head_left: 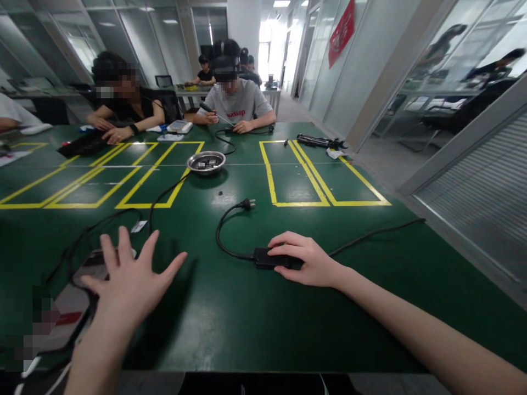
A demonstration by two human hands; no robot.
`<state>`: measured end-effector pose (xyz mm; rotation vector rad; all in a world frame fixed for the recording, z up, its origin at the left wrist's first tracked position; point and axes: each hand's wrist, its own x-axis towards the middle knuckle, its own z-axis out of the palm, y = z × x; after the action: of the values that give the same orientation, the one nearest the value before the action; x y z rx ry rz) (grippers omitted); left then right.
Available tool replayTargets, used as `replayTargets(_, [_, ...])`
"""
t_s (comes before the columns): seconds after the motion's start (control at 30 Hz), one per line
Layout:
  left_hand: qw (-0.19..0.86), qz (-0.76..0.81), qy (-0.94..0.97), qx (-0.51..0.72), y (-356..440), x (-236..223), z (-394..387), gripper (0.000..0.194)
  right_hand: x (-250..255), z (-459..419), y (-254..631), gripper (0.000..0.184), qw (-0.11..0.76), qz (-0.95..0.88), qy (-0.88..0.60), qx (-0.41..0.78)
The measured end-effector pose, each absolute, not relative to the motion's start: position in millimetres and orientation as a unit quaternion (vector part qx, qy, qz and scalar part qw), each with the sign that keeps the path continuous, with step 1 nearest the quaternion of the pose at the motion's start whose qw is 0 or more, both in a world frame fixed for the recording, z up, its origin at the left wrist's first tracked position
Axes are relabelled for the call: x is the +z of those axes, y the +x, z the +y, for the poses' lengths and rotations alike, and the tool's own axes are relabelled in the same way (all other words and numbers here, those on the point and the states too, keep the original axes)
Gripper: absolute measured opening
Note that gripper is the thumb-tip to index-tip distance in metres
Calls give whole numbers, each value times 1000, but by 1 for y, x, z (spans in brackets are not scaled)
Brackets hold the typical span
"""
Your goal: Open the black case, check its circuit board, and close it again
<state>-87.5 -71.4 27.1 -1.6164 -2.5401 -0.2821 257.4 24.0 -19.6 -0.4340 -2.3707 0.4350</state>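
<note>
A black power adapter (263, 258) lies on the green table, and my right hand (307, 260) is closed over its right end, thumb on the near side and fingers on the far side. From the adapter's left end a short cord curls up to a black plug (247, 204) with its prongs pointing right. Another black cord (370, 236) runs from behind my right hand toward the table's right edge. My left hand (129, 280) is raised above the table at the left, fingers spread, holding nothing. Beneath it are dark cables and a flat item partly hidden by the hand.
A metal bowl (206, 163) with small metal parts stands mid-table. Yellow tape (294, 204) marks rectangles on the table (230, 329). A folded black tripod-like item (319, 141) lies at the far right. Across the table, one person (242, 101) handles a screwdriver-like tool; another (127, 109) works left.
</note>
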Motion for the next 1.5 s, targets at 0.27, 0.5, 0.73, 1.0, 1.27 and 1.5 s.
replayTargets(0.27, [130, -794, -585, -105, -66, 27, -71, 78, -22, 26, 258, 25, 337, -911, -168, 166])
replayTargets(0.5, [82, -611, -782, -92, 29, 47, -43, 63, -22, 26, 257, 25, 342, -911, -167, 160])
replayTargets(0.73, [31, -583, -810, -51, 57, 40, -25, 62, -21, 26, 256, 18, 336, -909, -173, 174])
replayTargets(1.0, [-61, -472, -874, -98, 25, 14, -16, 56, -22, 27, 255, 29, 340, -906, -194, 158])
replayTargets(1.27, [-136, -383, -904, -136, 12, 5, 0, 42, -23, 26, 255, 27, 343, -904, -206, 152])
replayTargets(1.5, [-69, -376, -918, -106, 20, -2, -4, 43, -17, 29, 260, 24, 324, -906, -207, 178])
